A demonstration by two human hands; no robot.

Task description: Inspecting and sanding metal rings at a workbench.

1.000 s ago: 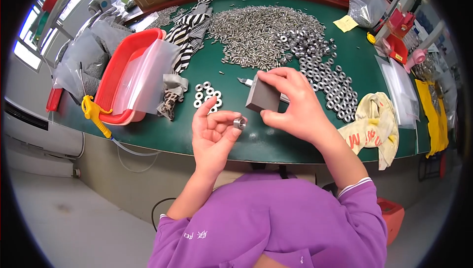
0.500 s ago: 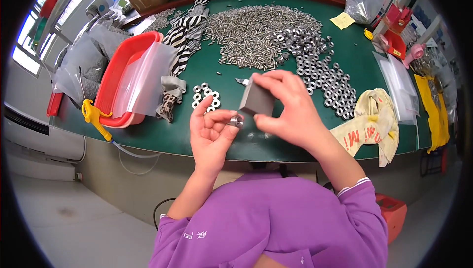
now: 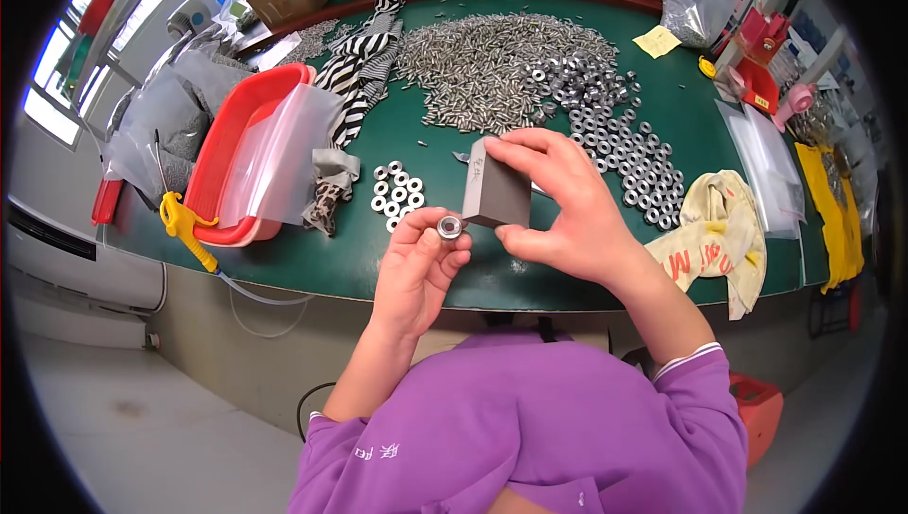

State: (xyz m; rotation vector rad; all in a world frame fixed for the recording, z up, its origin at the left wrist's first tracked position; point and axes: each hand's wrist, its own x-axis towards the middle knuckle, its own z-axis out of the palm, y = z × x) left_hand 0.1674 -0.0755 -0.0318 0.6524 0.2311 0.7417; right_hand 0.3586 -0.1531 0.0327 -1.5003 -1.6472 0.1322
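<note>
Left hand (image 3: 416,268) is tipping its pinched steel ring (image 3: 449,235), so the hole's showing better; right hand (image 3: 572,207) is still gripping that grey block (image 3: 498,191).

The left forearm (image 3: 364,372) rises from the near left, slanting far and slightly right to the left hand (image 3: 421,263), whose thumb and index finger form a tight pinch grip while the other fingers curl on the right. The right forearm (image 3: 667,320) comes from the near right and slants far and left. The right hand (image 3: 567,197) is in a wide grip, thumb on the near side, fingers reaching left on the far side. Both hands are bare, near each other but apart, beyond the torso (image 3: 511,410).
</note>
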